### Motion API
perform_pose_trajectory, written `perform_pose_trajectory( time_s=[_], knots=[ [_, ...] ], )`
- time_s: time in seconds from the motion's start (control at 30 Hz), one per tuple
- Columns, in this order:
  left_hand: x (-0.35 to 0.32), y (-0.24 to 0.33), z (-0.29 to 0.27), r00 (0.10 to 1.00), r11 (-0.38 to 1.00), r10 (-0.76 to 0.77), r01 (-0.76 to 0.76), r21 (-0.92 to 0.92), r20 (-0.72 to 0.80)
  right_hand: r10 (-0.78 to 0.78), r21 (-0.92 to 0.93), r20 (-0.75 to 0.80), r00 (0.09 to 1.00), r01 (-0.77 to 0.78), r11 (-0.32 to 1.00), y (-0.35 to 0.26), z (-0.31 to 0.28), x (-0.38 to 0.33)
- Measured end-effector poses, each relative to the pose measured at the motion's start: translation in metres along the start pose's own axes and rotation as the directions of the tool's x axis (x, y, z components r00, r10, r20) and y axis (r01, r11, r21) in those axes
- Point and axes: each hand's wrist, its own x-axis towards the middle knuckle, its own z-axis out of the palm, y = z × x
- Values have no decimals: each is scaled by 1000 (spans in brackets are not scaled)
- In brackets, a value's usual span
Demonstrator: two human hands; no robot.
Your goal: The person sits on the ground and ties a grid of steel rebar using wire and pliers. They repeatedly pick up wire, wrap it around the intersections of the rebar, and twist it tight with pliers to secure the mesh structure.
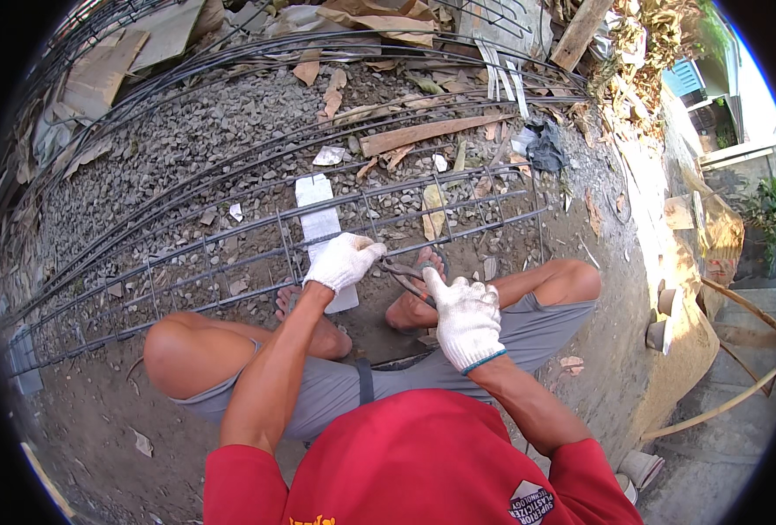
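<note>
A long rebar cage [230, 231] of dark bars joined by square stirrups lies across the ground in front of me. My left hand [342, 262], in a white knit glove, is at its near side with the fingertips pinched together. What they hold, if anything, is too small to make out. My right hand [468, 317], gloved in white with a teal cuff edge, grips dark metal pincers [403, 272]. The jaws of the pincers point left and meet the left fingertips. A white strip [319, 210] runs under the cage beside my left hand.
My bent knees and sandalled feet flank the work. Behind the cage lie long loose rebars [204, 188], gravel [178, 140] and a wooden plank [431, 133]. A black plastic scrap [545, 147] is beyond the cage's right end. Bent wooden strips [712, 407] stand at right.
</note>
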Motion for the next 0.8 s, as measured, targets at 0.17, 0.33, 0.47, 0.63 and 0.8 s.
perform_pose_trajectory(
  time_s=[0.17, 0.33, 0.47, 0.63, 0.8],
  knots=[
    [1, 1, 0, 999, 999, -31, 31, -14, 26, -37, 668, 549, 835, -412, 620, -1, -3, 3],
    [-1, 2, 4, 997, 998, 66, -66, 21, -27, -468, 563, 642, 608, -788, -251, 17, 25, 2],
    [-5, 10, -2, 1000, 1000, 5, -5, 10, 2, -386, 719, 614, 688, -690, -87, 20, 2, -3],
    [3, 5, 5, 999, 999, 47, -47, -3, 5, -566, 603, 574, 592, -773, -197, 31, 54, 6],
    [0, 6, 5, 1000, 1000, 15, -16, 15, 6, -345, 824, 563, 751, -541, 166, 29, 36, -4]
  ],
)
